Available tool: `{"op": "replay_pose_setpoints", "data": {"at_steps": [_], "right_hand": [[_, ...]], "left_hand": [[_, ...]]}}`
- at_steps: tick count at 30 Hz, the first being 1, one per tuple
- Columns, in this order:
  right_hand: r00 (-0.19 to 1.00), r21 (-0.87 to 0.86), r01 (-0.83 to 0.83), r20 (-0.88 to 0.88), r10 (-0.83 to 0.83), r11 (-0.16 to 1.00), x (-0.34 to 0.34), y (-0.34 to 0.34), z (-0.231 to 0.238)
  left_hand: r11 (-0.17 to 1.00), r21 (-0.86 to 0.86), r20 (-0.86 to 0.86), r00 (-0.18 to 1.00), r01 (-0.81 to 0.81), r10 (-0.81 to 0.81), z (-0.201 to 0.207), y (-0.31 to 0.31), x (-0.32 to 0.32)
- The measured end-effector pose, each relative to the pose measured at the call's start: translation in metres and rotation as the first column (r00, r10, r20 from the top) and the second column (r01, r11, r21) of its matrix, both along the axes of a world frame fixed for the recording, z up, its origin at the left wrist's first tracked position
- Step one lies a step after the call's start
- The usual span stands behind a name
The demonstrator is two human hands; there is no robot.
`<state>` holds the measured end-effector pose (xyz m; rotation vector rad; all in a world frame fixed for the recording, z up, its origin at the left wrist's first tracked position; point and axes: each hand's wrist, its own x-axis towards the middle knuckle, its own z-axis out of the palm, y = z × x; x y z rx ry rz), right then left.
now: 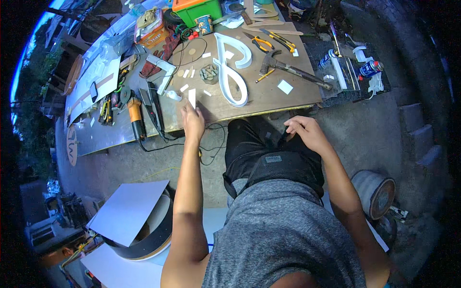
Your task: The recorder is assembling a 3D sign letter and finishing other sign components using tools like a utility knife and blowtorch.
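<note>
The left hand (193, 121) pinches a thin white rectangular strip (192, 97) above the brown, flat worktop (266, 100). The right hand (308, 130) curls loosely over the lap; whether it grips anything, I cannot tell. Ahead and between both hands lies a white, looped, thin-walled shape (223, 75).

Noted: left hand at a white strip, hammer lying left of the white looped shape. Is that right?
Not quite: the head view shows the hammer lying right of the white looped shape. The left hand is at a white strip, as noted.
</note>
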<state>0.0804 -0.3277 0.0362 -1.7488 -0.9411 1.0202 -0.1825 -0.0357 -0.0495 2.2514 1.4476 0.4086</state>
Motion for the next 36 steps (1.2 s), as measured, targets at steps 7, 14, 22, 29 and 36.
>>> {"op": "replay_pose_setpoints", "data": {"at_steps": [7,14,22,29,36], "right_hand": [[0.999,-0.015,0.014,0.036,-0.014,1.000,-0.012,-0.013,-0.004],[0.999,-0.017,0.041,0.031,-0.040,0.999,-0.015,-0.020,-0.007],[0.997,-0.023,0.051,0.051,-0.049,0.998,-0.021,-0.027,-0.007],[0.998,-0.032,0.062,0.019,-0.062,0.998,-0.023,-0.032,-0.013],[0.999,-0.002,0.029,0.042,-0.029,1.000,-0.027,-0.029,-0.013]], "left_hand": [[0.951,0.304,-0.194,0.975,-0.049,0.113,0.008,-0.004,0.036],[0.991,0.118,0.152,0.986,0.057,-0.074,0.029,-0.013,0.103],[0.993,0.110,-0.026,0.999,-0.044,0.047,-0.001,-0.003,0.121],[0.999,0.046,-0.079,0.997,-0.001,0.004,-0.001,0.002,0.125],[0.988,0.157,0.001,1.000,-0.011,0.011,-0.004,0.000,0.124]]}}
